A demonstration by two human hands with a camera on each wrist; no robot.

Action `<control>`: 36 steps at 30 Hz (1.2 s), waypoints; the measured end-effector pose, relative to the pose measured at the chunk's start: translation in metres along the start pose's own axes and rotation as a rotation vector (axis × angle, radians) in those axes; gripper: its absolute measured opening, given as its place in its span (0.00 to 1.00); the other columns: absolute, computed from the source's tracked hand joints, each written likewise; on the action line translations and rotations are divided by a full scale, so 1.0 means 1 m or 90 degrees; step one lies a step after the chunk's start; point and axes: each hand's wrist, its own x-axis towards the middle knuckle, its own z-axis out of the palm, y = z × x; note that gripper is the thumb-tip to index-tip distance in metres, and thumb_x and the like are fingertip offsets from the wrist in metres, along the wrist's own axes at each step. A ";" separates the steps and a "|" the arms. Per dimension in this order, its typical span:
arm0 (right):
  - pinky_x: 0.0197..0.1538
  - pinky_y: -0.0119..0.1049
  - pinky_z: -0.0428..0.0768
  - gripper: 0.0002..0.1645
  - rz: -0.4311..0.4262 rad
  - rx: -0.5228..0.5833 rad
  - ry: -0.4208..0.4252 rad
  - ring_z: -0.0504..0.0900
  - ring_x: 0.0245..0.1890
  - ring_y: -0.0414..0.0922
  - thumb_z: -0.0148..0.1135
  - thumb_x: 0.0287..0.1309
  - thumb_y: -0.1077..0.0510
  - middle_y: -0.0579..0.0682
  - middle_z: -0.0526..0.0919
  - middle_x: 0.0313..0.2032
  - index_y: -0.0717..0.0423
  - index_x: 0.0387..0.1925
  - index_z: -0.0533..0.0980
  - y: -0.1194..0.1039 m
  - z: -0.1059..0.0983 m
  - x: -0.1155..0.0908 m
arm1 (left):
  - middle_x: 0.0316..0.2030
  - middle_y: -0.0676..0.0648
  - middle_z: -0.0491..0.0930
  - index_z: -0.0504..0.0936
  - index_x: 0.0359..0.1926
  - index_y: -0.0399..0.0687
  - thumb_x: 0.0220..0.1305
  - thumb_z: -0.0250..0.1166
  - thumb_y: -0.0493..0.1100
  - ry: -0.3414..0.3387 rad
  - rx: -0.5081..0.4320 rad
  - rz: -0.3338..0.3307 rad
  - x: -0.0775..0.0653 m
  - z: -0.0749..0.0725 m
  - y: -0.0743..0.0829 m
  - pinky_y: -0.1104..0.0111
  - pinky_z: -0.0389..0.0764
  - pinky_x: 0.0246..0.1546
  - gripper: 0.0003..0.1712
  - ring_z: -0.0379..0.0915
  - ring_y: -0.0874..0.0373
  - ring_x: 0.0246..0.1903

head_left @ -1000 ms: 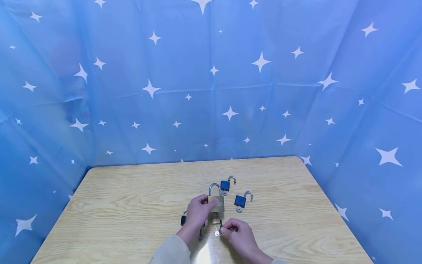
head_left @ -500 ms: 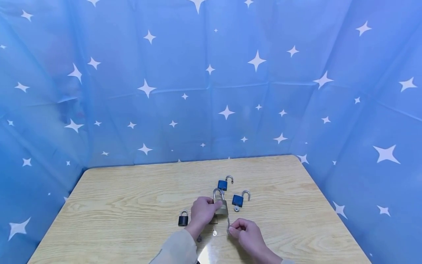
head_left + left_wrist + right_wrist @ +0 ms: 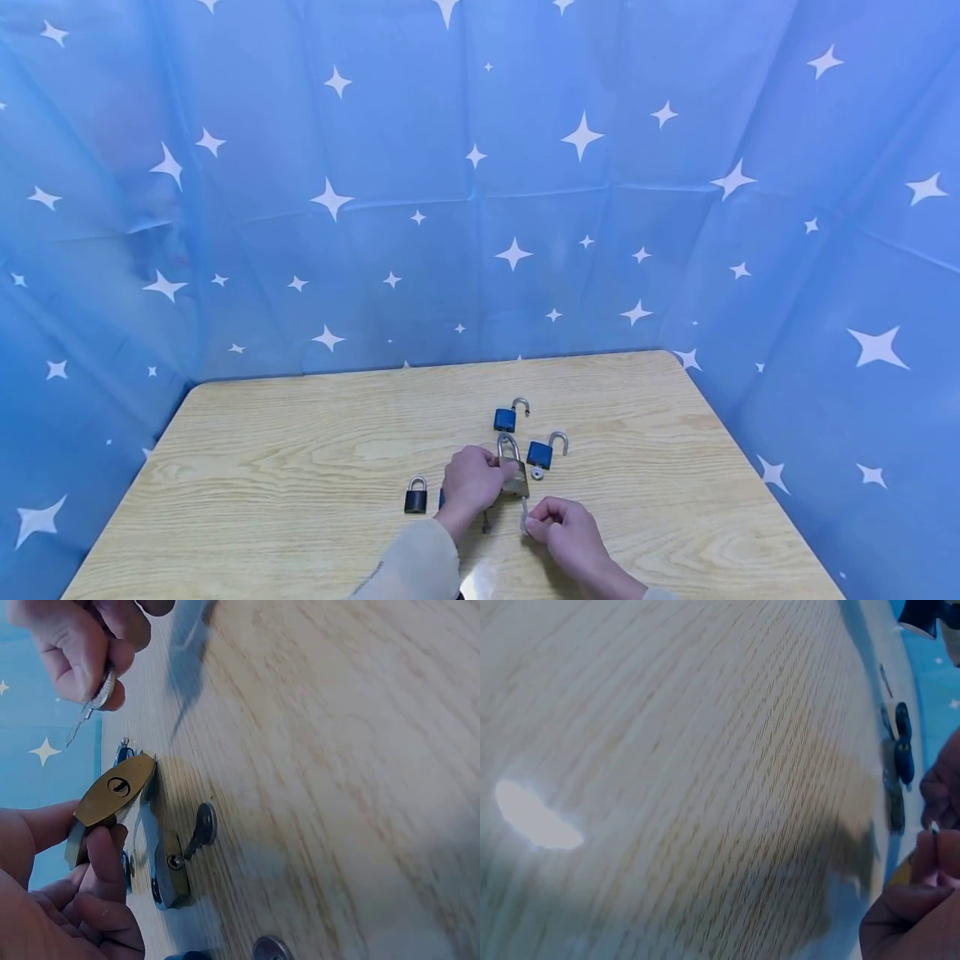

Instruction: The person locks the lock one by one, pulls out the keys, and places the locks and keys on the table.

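Right hand (image 3: 564, 525) nearest, fingers curled, pinching silver key (image 3: 88, 712), blade aimed toward lock, not touching. Left hand (image 3: 471, 481) just beyond, fingers wrapped round brass padlock (image 3: 516, 477), raised off table (image 3: 300, 450), keyhole end facing key. Farther: two blue padlocks (image 3: 540, 454), shackles open.

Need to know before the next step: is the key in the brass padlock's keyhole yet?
Out. In the left wrist view the brass padlock shows an empty keyhole; the right hand pinches the key clear of it.

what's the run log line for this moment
left hand: grips brass padlock | right hand: pinches key near keyhole | table: three small padlocks
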 end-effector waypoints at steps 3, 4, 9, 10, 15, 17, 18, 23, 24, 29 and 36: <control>0.29 0.33 0.65 0.06 0.006 -0.006 -0.005 0.69 0.25 0.43 0.65 0.50 0.60 0.44 0.73 0.20 0.58 0.24 0.77 0.000 -0.001 0.000 | 0.06 0.59 0.52 0.60 0.07 0.55 0.53 0.70 0.57 0.009 0.022 0.003 0.000 0.002 0.001 0.70 0.49 0.12 0.32 0.48 0.62 0.09; 0.29 0.33 0.65 0.06 0.006 -0.008 -0.006 0.69 0.25 0.43 0.65 0.50 0.60 0.44 0.73 0.20 0.58 0.24 0.77 0.000 -0.001 0.001 | 0.06 0.59 0.51 0.59 0.07 0.55 0.52 0.71 0.57 0.010 0.030 0.004 0.000 0.002 0.001 0.70 0.48 0.12 0.32 0.47 0.62 0.09; 0.29 0.33 0.66 0.06 -0.002 -0.017 -0.001 0.70 0.25 0.43 0.66 0.48 0.60 0.45 0.74 0.20 0.58 0.23 0.77 0.003 -0.001 0.001 | 0.08 0.57 0.55 0.62 0.09 0.54 0.50 0.71 0.58 0.009 0.086 0.003 0.001 0.002 0.003 0.70 0.51 0.12 0.30 0.52 0.62 0.10; 0.29 0.33 0.66 0.06 -0.003 -0.018 -0.001 0.70 0.25 0.43 0.66 0.48 0.60 0.45 0.74 0.20 0.58 0.23 0.77 0.003 -0.001 0.001 | 0.08 0.57 0.57 0.63 0.10 0.54 0.50 0.71 0.58 0.007 0.094 0.005 0.001 0.002 0.003 0.70 0.52 0.12 0.29 0.53 0.62 0.11; 0.28 0.33 0.65 0.06 0.001 -0.028 -0.002 0.70 0.25 0.42 0.66 0.48 0.60 0.44 0.75 0.19 0.58 0.23 0.77 0.004 -0.001 0.000 | 0.10 0.55 0.60 0.65 0.12 0.53 0.50 0.71 0.57 -0.003 0.107 0.018 0.000 0.001 0.002 0.69 0.56 0.13 0.26 0.57 0.60 0.12; 0.28 0.33 0.65 0.06 0.002 -0.039 0.003 0.69 0.24 0.42 0.66 0.48 0.60 0.44 0.74 0.19 0.57 0.23 0.77 0.004 0.000 0.000 | 0.10 0.55 0.61 0.65 0.13 0.53 0.50 0.71 0.58 -0.004 0.111 0.024 0.001 0.001 0.001 0.68 0.57 0.13 0.26 0.57 0.60 0.13; 0.28 0.33 0.64 0.06 0.002 -0.047 0.008 0.69 0.24 0.42 0.66 0.48 0.60 0.44 0.74 0.18 0.57 0.23 0.76 0.004 0.000 0.000 | 0.10 0.55 0.61 0.65 0.13 0.53 0.50 0.70 0.58 -0.005 0.115 0.028 0.001 0.001 0.001 0.68 0.57 0.13 0.26 0.57 0.59 0.13; 0.27 0.33 0.63 0.07 0.003 -0.087 0.020 0.67 0.23 0.42 0.65 0.46 0.60 0.43 0.71 0.18 0.56 0.21 0.75 0.005 0.001 0.000 | 0.09 0.55 0.60 0.63 0.11 0.53 0.50 0.70 0.60 -0.002 0.169 0.055 0.001 0.001 0.001 0.68 0.58 0.13 0.28 0.58 0.59 0.12; 0.27 0.33 0.63 0.07 0.003 -0.091 0.018 0.67 0.23 0.42 0.65 0.46 0.60 0.43 0.70 0.18 0.56 0.21 0.75 0.005 0.001 0.000 | 0.09 0.55 0.59 0.63 0.11 0.53 0.50 0.70 0.60 -0.002 0.184 0.059 0.001 0.001 0.002 0.67 0.58 0.13 0.29 0.58 0.59 0.12; 0.27 0.33 0.63 0.07 0.000 -0.093 0.002 0.67 0.25 0.43 0.65 0.44 0.60 0.45 0.70 0.20 0.56 0.19 0.74 0.004 0.001 -0.001 | 0.09 0.56 0.57 0.62 0.11 0.54 0.50 0.68 0.63 0.007 0.247 0.070 0.001 0.001 0.004 0.67 0.57 0.12 0.31 0.57 0.60 0.11; 0.32 0.35 0.67 0.10 -0.024 -0.139 -0.014 0.71 0.26 0.41 0.66 0.45 0.57 0.44 0.75 0.20 0.55 0.15 0.76 0.003 0.001 -0.002 | 0.10 0.56 0.56 0.62 0.12 0.54 0.50 0.67 0.67 0.029 0.315 0.087 0.001 0.004 0.003 0.67 0.56 0.11 0.32 0.59 0.60 0.11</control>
